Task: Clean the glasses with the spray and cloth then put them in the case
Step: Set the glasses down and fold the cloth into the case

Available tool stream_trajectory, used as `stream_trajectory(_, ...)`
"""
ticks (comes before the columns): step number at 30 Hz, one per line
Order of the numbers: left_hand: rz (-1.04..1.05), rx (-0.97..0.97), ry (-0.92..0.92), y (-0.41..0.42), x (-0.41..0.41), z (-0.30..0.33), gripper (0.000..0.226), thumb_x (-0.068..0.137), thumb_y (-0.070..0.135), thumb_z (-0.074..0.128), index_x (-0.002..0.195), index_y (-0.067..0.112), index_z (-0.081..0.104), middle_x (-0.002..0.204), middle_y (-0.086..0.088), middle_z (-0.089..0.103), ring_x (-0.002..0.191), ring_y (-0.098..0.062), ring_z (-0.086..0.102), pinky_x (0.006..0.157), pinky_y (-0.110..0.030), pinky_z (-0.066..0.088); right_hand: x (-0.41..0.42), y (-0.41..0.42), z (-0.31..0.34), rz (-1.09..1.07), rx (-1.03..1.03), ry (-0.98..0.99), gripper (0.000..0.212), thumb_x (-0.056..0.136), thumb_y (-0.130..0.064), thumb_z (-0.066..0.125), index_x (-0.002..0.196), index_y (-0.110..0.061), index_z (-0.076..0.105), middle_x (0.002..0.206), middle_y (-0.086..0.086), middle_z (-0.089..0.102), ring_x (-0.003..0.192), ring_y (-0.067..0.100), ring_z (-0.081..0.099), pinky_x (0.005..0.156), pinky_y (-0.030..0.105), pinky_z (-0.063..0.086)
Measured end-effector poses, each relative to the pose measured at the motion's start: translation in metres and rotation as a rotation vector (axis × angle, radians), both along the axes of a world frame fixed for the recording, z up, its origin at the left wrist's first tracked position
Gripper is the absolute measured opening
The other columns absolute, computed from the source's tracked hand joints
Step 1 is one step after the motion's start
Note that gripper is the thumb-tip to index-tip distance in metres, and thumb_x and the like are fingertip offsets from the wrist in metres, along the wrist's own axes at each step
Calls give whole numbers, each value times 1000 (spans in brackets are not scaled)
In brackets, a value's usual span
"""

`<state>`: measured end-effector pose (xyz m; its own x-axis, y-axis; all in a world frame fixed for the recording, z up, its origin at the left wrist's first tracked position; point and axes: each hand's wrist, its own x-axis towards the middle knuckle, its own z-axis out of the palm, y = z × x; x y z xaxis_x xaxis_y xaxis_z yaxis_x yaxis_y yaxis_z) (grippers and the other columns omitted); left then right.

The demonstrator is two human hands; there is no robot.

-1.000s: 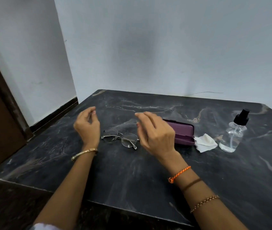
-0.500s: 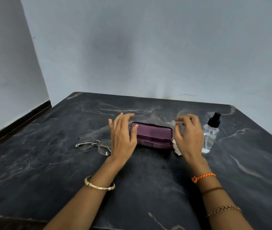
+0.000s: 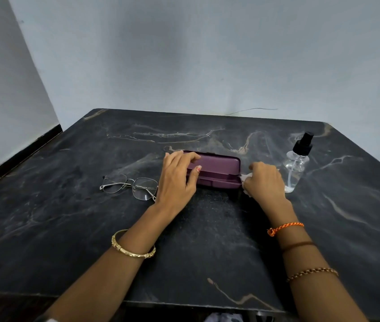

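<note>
Since a moment before, left hand [image 3: 177, 180] had settled gripping the case [image 3: 217, 171]; right hand [image 3: 264, 180] had apparently closed on the cloth [image 3: 246, 176]. Opening the case was in hand; next, the glasses [image 3: 129, 185] needed picking up.

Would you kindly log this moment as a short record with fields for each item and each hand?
glasses: unfolded on the table, left of the case, untouched
case: purple, lid shut
left hand: grips the case's left end
right hand: holds the white cloth beside the case's right end
spray bottle: upright, far right, untouched
</note>
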<state>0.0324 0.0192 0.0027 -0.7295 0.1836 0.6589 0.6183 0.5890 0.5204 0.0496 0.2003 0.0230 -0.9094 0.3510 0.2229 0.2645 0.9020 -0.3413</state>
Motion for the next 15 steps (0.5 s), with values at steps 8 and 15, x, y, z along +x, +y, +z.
stream_trajectory(8,-23,29,-11,0,-1,-1,18,91,11,50,105,6,60,103,-7,62,106,-21,48,90,-26,35,1,0,1,-41,21,70,30,78,11,48,106,4,58,107,23,60,98,40,54,66,38,40)
stream_trajectory(15,-57,85,-22,-1,-1,1,29,91,20,41,104,4,60,102,-8,63,103,-16,46,86,-16,31,1,2,7,-2,-41,299,35,78,10,45,107,2,62,104,21,67,98,38,59,78,40,47)
